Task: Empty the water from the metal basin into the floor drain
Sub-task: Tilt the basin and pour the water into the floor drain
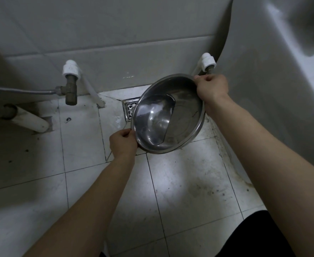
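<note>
The basin [168,114] hangs tilted over the drain [130,108]. The left hand [122,142] grips its near rim, the right hand [212,88] its far rim. It looks stiff, light, wet and slippery; opposite rim holds suit it.

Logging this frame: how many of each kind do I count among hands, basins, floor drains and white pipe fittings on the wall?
hands: 2, the left hand and the right hand, each gripping the basin's rim
metal basin: 1
floor drain: 1
white wall fittings: 2
total: 6
</note>
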`<state>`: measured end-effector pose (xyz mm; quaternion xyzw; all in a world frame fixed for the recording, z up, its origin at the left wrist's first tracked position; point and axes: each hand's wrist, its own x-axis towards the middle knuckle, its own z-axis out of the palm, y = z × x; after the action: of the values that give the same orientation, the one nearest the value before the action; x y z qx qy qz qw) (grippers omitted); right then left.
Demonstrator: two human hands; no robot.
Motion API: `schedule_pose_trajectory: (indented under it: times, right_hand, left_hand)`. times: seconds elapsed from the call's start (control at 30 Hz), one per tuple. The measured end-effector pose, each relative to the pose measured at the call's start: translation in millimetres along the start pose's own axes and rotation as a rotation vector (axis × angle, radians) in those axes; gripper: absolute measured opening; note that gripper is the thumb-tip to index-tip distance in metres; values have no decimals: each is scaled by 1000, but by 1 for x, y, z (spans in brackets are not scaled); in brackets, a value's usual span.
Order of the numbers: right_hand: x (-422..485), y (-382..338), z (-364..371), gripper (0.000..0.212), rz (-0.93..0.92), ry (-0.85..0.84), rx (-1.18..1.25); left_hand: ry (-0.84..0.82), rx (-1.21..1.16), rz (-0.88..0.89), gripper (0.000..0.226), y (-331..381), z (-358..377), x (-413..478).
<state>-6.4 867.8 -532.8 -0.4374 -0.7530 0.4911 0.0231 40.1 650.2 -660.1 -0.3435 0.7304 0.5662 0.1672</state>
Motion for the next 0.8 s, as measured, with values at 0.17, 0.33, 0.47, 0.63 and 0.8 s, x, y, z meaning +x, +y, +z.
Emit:
schedule_pose_trajectory:
  times: [0.17, 0.33, 0.47, 0.63, 0.8]
  right_hand:
    - [-3, -1, 1, 31, -5, -6, -6]
    - [-5, -4, 3, 34, -7, -18, -13]
    - [-6, -5, 4, 33, -4, -25, -20]
    - [-6, -5, 5, 31, 4, -29, -7]
    - [-6, -6, 4, 30, 4, -33, -8]
  left_hand:
    - [2, -11, -2, 21, -1, -3, -1]
    - [16, -7, -2, 22, -2, -6, 0]
    - [10, -1, -1, 26, -2, -6, 1]
    - [6, 5, 0, 25, -2, -6, 1]
    - [5, -3, -8, 24, -2, -5, 1]
